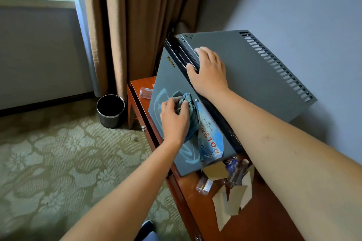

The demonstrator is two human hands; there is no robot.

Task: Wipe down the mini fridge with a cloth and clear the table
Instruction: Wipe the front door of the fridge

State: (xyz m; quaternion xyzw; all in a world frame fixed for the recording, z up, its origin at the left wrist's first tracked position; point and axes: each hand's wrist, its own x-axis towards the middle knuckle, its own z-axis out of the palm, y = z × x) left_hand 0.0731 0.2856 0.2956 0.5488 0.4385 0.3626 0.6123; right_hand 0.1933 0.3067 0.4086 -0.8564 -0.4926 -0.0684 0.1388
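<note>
Head view. Items as found.

Fridge (pixel 244 68): grey, on the tabletop (pixel 260 219), against the wall. Wet smear arcs on the door just beyond and below the left fingers; judged mid-wipe, door partly covered, top and side showing no smear. A printed sticker (pixel 210 139) sits on the door just right of the left fingers.

Cloth (pixel 189 111): blue-grey, bunched, pressed to the door under the left fingers.

Left hand (pixel 174 119): arm reaching forward, palm toward the door, fingers curled round the cloth, thumb clamped on its right side.

Right hand (pixel 208 72): arm crossing above the left, palm flat on the fridge top, fingers spread and straight, tips lapping over the front top edge; holds nothing, judged to be steadying the fridge.

Clutter on the tabletop, uncleared: card scraps (pixel 228 201) and clear plastic bottles (pixel 204 185) below the left wrist; another clear item (pixel 146 93) past the fingers at the far end.

Bin (pixel 111 110): black, on the carpet left of the fingers, beside the curtain (pixel 137 21).

Left to do, by judgement: rest of the fridge, all of the clearing.
</note>
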